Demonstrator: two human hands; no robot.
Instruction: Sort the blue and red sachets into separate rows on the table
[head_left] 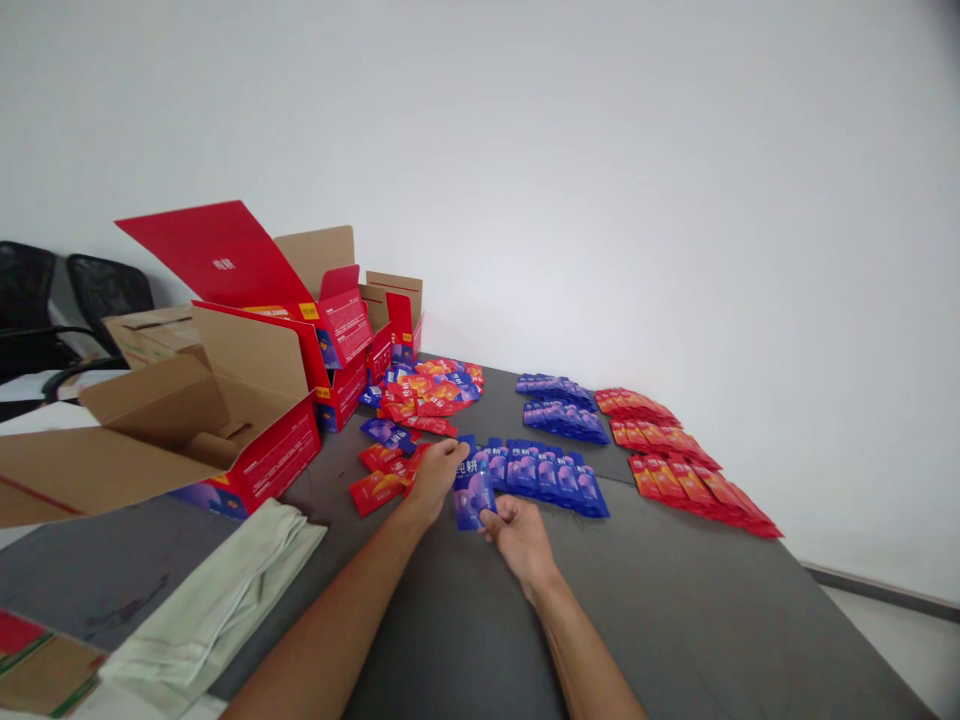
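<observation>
Blue packet between both hands' fingers

**A dark surface full of packets**

The grey surface holds open red boxes at the left. A mixed pile of red and blue packets lies beside them. Rows of blue packets and rows of red packets lie neatly at the right. A pale green cloth lies near the front.
</observation>
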